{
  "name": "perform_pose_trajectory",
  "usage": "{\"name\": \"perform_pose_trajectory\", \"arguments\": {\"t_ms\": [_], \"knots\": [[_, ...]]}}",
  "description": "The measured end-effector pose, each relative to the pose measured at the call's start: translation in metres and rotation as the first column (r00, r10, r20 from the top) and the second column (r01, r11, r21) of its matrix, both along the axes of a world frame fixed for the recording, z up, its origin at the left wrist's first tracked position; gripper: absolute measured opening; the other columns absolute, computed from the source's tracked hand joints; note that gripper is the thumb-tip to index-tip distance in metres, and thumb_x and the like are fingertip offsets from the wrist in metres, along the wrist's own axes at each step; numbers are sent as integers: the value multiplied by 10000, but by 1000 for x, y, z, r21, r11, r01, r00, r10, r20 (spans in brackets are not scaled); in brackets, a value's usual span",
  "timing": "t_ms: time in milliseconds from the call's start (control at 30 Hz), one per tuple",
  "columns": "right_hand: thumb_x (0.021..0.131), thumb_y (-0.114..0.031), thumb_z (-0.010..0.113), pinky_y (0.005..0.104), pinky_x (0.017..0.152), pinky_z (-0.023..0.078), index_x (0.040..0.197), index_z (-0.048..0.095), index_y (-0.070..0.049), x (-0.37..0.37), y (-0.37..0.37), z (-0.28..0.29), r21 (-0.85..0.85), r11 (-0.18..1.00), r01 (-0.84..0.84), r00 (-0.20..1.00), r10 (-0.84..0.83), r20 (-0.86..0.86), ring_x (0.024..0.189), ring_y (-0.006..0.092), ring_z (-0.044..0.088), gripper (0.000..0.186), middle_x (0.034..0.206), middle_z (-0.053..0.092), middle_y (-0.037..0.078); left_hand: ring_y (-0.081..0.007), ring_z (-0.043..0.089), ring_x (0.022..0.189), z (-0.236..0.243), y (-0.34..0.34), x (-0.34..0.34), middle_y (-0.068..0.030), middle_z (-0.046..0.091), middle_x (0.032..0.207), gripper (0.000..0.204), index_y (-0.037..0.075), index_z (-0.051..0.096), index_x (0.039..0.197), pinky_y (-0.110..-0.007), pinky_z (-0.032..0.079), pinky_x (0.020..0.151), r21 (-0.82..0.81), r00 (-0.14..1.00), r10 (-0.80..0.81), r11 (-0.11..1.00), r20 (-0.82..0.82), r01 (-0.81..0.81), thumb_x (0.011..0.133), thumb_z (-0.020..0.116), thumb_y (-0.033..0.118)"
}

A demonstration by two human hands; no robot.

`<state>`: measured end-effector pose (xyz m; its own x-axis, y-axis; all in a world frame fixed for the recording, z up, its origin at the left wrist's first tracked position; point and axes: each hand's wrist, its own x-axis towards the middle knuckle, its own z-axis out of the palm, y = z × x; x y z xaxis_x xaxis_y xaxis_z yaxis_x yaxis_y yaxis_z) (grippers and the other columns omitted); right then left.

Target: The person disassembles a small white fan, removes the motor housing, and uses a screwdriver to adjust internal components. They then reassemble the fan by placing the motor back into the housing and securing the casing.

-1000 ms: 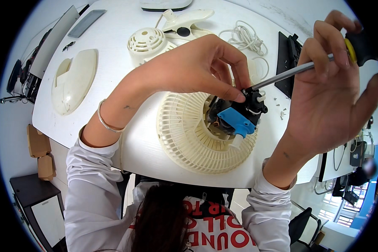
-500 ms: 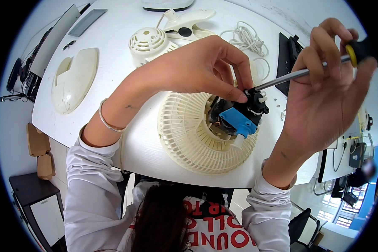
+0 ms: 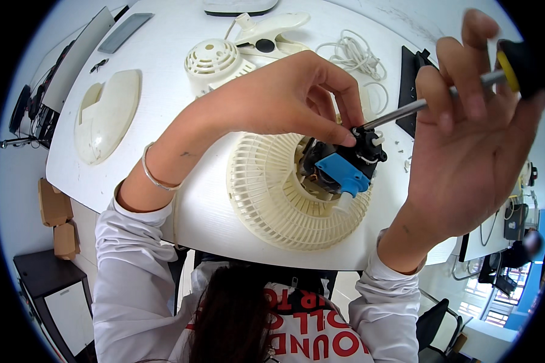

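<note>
A fan's cream slatted grille (image 3: 266, 199) lies on the table in front of me. In its centre sits the fan motor (image 3: 315, 163), with a blue plastic cover (image 3: 343, 172) and a black gearbox (image 3: 367, 145). My left hand (image 3: 309, 97) reaches over from the left, thumb and fingers pinching the gearbox's near top edge. A screwdriver (image 3: 399, 113) slants down from the right, its tip at the gearbox beside my left thumb. My right hand (image 3: 460, 139) holds its black and yellow handle (image 3: 519, 66) near thumb and fingertips, the fingers loosely spread along the shaft.
Behind the grille are a vented cream motor housing (image 3: 212, 57), a cream stand part (image 3: 284, 27) and a coiled white cable (image 3: 357, 57). A cream cover (image 3: 109, 115) lies left, a grey tray (image 3: 126, 32) beyond it. Small screws (image 3: 407, 164) lie right of the grille.
My right hand has shifted slightly, its fingers spreading and loosening around the screwdriver, whose handle has dipped a little. My left hand and the fan parts stay in place.
</note>
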<state>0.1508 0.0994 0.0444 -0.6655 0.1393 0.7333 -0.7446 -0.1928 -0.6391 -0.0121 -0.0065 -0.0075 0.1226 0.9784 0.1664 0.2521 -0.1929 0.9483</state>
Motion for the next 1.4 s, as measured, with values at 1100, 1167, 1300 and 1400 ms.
{"name": "perform_pose_trajectory", "arguments": {"t_ms": [1100,1167,1300,1400], "knots": [[992,-271,409,278,812,351,1341,337,-18,9,5,4,70,957,282,955,-287,73,945,126,412,437,1149,409,84,-131,641,772,10,-4,-8,-48,664,830,184,-8,652,866,-268,492,773,15,998,-25,1000,-54,26,716,734,58],[993,-268,407,280,812,349,1363,321,-27,12,13,5,192,929,316,941,-332,58,941,126,414,450,1162,417,86,-135,646,776,12,-5,-11,-57,670,831,183,-11,660,872,-271,496,771,21,996,-35,999,-83,37,719,731,62],[992,-279,407,278,812,343,1370,322,-36,17,23,6,183,963,200,972,-218,86,875,125,432,457,1199,445,103,-142,652,780,12,-5,-10,-76,681,838,184,-14,675,878,-277,500,778,6,996,-7,1000,-84,8,724,728,71],[1001,-285,364,283,824,348,1369,322,-35,17,17,6,98,979,179,974,-190,122,838,138,453,447,1282,435,132,-143,654,777,10,-5,-9,-80,684,835,186,-12,681,880,-282,499,782,15,997,3,1000,-74,-2,725,728,79]]}}
